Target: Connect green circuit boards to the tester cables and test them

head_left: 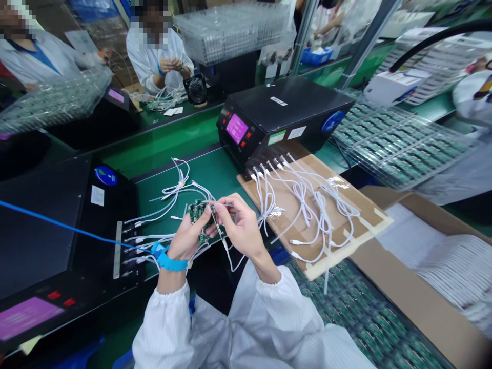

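My left hand (188,233) is closed around several small green circuit boards (202,237), their edges showing past the thumb. Close against it, my right hand (240,225) pinches a single narrow circuit board (217,225). A white cable (226,247) hangs from the lower end of that board. White cables (179,187) lie bundled on the green bench behind my hands. A blue wrist strap (171,260) with a blue cord (77,224) circles my left wrist.
Black testers with pink screens stand at the left (111,205) and back right (284,110). Cabled cardboard (284,205) lies to my right, beside an open carton (415,297). Boards in trays (357,307) sit below. Co-workers in white coats (140,56) sit opposite.
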{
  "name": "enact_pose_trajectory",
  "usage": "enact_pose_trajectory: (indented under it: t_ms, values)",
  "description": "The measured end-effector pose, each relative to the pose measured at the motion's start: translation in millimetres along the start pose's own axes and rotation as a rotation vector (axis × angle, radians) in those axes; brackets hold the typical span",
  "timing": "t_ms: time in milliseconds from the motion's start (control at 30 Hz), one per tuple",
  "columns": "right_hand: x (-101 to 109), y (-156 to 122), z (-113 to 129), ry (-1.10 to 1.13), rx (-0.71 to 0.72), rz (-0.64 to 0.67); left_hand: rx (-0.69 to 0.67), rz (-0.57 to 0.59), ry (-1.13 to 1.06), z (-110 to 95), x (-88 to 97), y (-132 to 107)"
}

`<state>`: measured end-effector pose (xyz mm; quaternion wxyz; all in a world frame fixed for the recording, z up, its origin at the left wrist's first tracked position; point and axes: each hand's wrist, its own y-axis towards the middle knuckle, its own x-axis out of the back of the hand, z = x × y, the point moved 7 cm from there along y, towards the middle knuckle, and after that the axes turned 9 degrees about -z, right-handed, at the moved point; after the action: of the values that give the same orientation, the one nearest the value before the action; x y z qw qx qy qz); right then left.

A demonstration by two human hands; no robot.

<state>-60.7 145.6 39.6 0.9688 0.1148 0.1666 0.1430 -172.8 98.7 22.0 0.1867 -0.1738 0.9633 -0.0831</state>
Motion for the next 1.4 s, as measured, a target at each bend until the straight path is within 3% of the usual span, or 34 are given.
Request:
enact_pose_trajectory:
  t_ms: [333, 400, 533, 633, 733, 900, 1000, 1133, 1267, 1400]
  values:
    - [3.5, 9.7, -11.4, -0.064, 0.005, -0.061, 0.021, -0.014, 0.127, -5.5, -0.1, 10.4]
    - [4.2, 16.8, -13.4, -0.084, 0.007, -0.091, -0.002, -0.082, 0.148, -10.9, 2.9, 18.4]
    - [10.3, 35.9, -22.0, -0.156, 0.014, -0.196, -0.143, -0.343, 0.151, -25.4, 19.0, 28.9]
    - [11.0, 51.2, -39.7, -0.347, -0.007, -0.164, -0.168, -0.414, 0.089, -25.8, 24.3, 24.5]
    - [7.5, 57.0, -54.2, -0.717, 0.049, -0.012, -0.036, -0.336, 0.085, -12.9, 18.0, 15.5]
    - [18.9, 21.2, -40.9, -1.141, 0.195, 0.123, 0.057, -0.260, 0.133, -0.3, 4.7, 7.5]
    - [33.7, -19.3, -34.6, -1.251, 0.115, 0.219, 0.046, -0.277, 0.115, 1.0, 2.8, 11.0]
    - [42.0, -59.2, -49.7, -1.385, 0.049, 0.403, 0.042, -0.294, -0.034, 3.5, 4.5, 16.5]
    - [42.7, -60.8, -65.4, -1.482, 0.135, 0.447, 0.102, -0.285, -0.166, 10.9, 2.7, 17.6]
    - [43.9, -56.2, -68.1, -1.489, 0.227, 0.476, 0.174, -0.233, -0.098, 20.5, -4.9, 17.9]
